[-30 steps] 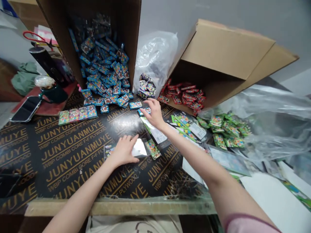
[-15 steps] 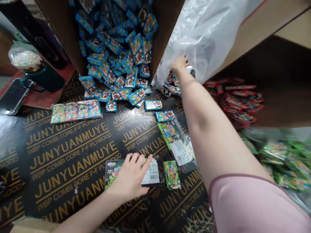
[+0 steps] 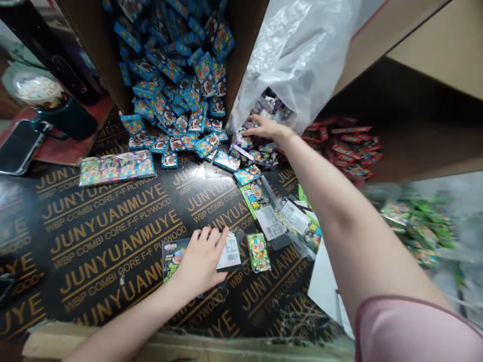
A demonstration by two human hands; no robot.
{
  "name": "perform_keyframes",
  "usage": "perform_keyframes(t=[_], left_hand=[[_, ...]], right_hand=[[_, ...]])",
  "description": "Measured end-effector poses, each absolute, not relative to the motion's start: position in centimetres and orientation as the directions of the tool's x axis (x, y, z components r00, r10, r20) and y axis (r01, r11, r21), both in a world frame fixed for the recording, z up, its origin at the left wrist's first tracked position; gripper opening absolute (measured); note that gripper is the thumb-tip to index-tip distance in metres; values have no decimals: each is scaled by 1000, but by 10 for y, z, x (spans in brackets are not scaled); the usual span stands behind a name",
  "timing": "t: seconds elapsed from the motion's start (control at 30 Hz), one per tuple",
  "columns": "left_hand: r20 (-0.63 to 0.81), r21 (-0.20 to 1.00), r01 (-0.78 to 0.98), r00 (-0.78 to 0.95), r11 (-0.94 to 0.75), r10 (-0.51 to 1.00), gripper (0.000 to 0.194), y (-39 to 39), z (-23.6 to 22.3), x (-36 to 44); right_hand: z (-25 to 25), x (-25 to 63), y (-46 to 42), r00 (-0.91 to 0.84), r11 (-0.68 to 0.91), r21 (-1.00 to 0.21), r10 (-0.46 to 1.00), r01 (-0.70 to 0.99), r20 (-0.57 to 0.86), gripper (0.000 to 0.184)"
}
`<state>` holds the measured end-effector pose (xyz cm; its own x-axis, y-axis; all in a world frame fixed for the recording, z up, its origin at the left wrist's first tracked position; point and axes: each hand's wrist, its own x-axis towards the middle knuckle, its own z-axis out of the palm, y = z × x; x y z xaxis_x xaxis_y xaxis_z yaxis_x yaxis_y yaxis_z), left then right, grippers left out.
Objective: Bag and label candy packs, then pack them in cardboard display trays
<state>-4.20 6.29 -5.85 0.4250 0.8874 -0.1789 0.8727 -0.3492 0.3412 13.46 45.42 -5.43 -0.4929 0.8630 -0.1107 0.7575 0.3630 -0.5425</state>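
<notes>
My left hand (image 3: 199, 259) lies across a flat dark package (image 3: 174, 259) with a white barcode label. Its fingers curl over the far edge and the thumb rests by the near edge. A small green candy packet (image 3: 258, 252) lies just right of it. Further off, my right hand (image 3: 264, 128) reaches to purple packets (image 3: 264, 158) at the mouth of a clear plastic bag (image 3: 298, 55). Its fingers are apart and bent over the packets, touching them; I see none gripped. Beside them lie blue packets (image 3: 226, 161) and flat printed sleeves (image 3: 264, 211).
A cardboard box (image 3: 247, 40) spills blue packets at the back. Red packets (image 3: 347, 148) lie in another box at right, with green packets (image 3: 418, 226) nearer. At left are a row of joined packets (image 3: 116, 168), a phone (image 3: 22, 146) and a dark green mug (image 3: 68, 118).
My right hand has come out of the bag toward the left and nearer me, and purple packets have spilled forward against the blue ones. My left hand stays on the package.
</notes>
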Motion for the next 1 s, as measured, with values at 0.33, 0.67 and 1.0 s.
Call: perform_keyframes(t=[0.33, 0.67, 1.0], left_hand=[[-125, 239, 890, 425, -389, 896, 97, 42, -50, -34], [-78, 940, 341, 199, 6, 977, 63, 62, -28, -64], [-292, 909, -221, 263, 352, 920, 28, 35, -2, -48]], right_hand=[[-39, 101, 305, -617, 562, -571, 778, 599, 119, 64], [11, 73, 164, -562, 683, -595, 713, 423, 420, 62], [-8, 153, 34, -575, 623, -672, 742, 400, 345, 86]])
